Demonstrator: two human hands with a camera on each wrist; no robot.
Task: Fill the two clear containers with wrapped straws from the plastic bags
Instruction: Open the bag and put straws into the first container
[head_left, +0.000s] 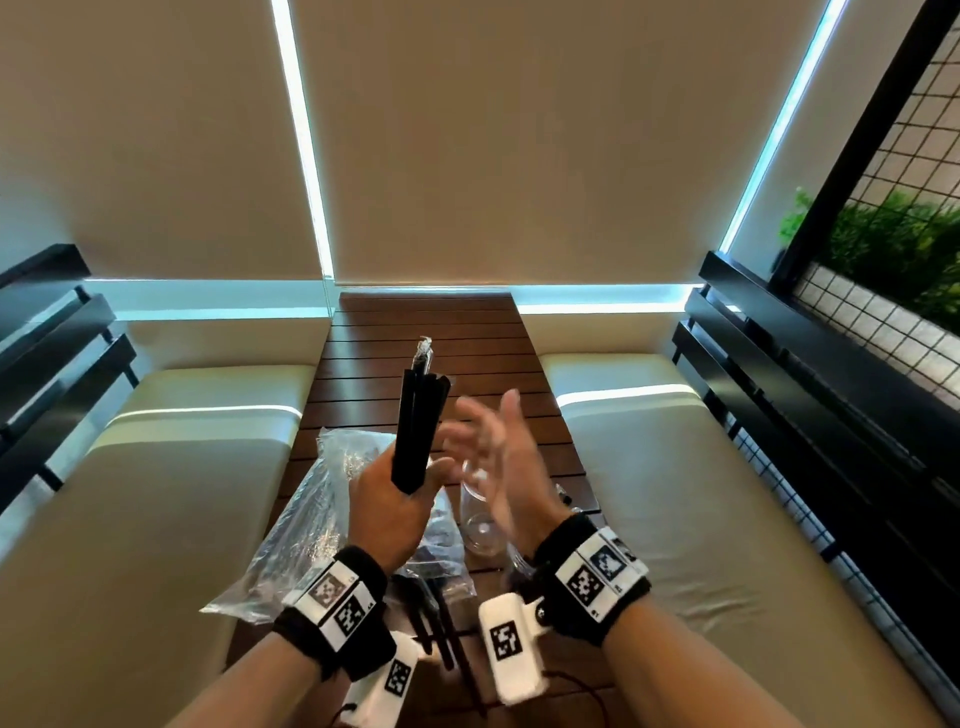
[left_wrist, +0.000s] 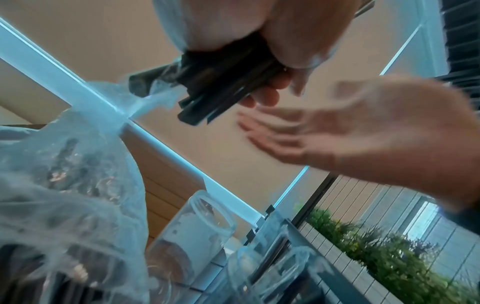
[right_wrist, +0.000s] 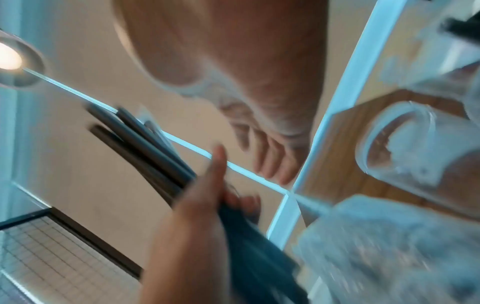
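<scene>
My left hand grips a bundle of black wrapped straws upright above the table; the same bundle juts from my left fingers in the left wrist view, and it shows blurred in the right wrist view. My right hand is raised beside the bundle, fingers spread and blurred, holding nothing. A clear container stands on the table below my right hand, and a second clear container shows beside the first. A plastic bag of straws lies to the left.
The narrow slatted wooden table runs between two cream cushioned benches. A few loose black straws lie on the near table end. A black wire grid with plants stands at the right.
</scene>
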